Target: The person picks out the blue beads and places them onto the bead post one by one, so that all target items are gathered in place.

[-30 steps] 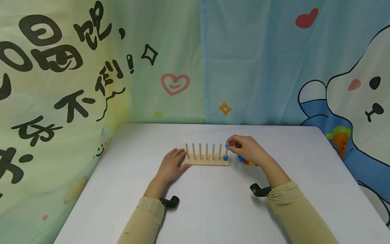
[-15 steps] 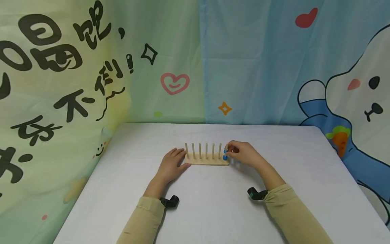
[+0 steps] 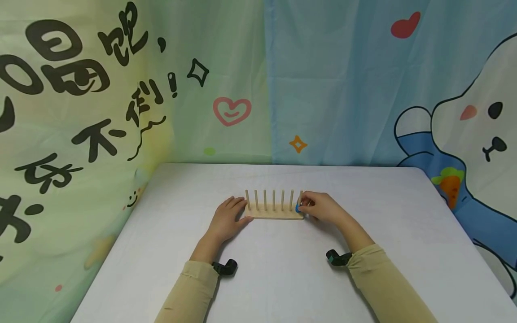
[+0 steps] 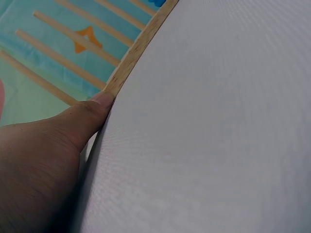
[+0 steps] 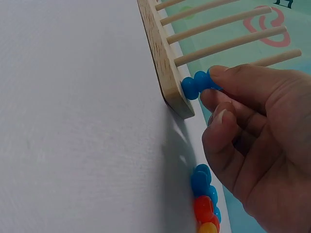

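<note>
A wooden peg board [image 3: 274, 215] with several upright pegs lies at the table's middle. My right hand [image 3: 307, 205] pinches a blue bead [image 5: 204, 80] low on the rightmost peg, stacked on another blue bead [image 5: 189, 88] that sits against the base [image 5: 163, 63]. My left hand [image 3: 238, 211] lies flat on the table with its fingers straight. Its thumb [image 4: 99, 104] touches the left end of the base [image 4: 138, 46].
Loose beads, blue [image 5: 200, 180], red [image 5: 204, 208] and yellow, lie on the white table [image 3: 282, 278] right of the board; my right hand hides them in the head view. Printed curtains [image 3: 339, 80] hang close behind and to the left.
My right hand has slid the blue bead from the top of the rightmost peg down onto the bead at its foot. The left hand has stayed put.
</note>
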`<state>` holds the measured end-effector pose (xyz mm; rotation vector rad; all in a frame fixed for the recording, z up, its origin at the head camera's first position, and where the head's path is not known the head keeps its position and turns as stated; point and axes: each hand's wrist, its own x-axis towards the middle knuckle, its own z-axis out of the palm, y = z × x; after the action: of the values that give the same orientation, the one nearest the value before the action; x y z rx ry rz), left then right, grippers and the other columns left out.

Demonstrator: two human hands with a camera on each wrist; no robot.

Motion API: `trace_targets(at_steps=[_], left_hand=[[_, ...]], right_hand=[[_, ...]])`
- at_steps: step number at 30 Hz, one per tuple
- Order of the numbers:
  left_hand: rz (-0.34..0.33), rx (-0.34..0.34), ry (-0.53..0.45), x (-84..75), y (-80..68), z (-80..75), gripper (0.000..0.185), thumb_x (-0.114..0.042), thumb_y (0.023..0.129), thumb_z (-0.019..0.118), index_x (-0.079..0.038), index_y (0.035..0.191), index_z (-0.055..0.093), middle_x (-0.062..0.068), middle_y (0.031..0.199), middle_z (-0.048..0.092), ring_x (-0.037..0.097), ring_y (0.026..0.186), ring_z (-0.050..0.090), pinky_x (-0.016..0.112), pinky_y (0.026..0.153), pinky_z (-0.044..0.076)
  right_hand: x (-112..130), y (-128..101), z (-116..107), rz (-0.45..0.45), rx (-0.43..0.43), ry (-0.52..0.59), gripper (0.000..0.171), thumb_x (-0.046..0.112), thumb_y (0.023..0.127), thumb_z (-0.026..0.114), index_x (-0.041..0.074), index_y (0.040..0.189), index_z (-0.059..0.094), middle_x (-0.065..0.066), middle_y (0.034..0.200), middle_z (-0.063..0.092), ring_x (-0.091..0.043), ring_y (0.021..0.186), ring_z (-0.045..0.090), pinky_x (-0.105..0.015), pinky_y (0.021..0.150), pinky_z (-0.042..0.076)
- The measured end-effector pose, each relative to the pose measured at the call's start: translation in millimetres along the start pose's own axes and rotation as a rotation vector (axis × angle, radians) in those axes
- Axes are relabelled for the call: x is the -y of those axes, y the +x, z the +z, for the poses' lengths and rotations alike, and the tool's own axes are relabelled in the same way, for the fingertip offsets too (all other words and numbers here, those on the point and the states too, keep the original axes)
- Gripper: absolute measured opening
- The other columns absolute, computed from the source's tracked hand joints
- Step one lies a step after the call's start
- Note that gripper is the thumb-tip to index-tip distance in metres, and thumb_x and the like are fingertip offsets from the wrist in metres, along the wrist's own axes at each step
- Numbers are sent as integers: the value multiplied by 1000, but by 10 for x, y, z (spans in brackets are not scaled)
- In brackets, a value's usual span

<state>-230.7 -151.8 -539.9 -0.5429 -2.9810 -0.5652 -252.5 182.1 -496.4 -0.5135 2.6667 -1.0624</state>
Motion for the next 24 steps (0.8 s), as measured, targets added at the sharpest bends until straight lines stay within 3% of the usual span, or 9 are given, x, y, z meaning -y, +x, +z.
trace_targets(at_steps=[9, 16, 24], left_hand=[[12, -10, -7, -4, 3, 14, 65, -52, 94, 60, -16, 146, 49, 5, 152, 48, 33, 147, 34, 50, 122, 27], [5, 6, 4, 3, 11, 6, 66, -54, 94, 59, -17, 147, 48, 4, 153, 46, 32, 147, 33, 49, 123, 26], [6, -6, -3, -9, -6, -13, 65, -52, 94, 60, -15, 146, 50, 5, 152, 47, 32, 147, 34, 50, 123, 27]], right_hand=[[-18, -51, -144, 26, 33, 18, 22, 23, 96, 66, 13, 115, 64, -5, 92, 65, -17, 53, 56, -31, 52, 49], [-144, -96, -478, 85, -15, -68, 29, 32, 97, 63, 13, 120, 66, -5, 102, 66, -18, 84, 57, -28, 71, 52], [-391, -133, -690, 133, 2, -105, 30, 33, 98, 61, 15, 121, 68, -7, 112, 66, -24, 97, 56, -38, 86, 52]])
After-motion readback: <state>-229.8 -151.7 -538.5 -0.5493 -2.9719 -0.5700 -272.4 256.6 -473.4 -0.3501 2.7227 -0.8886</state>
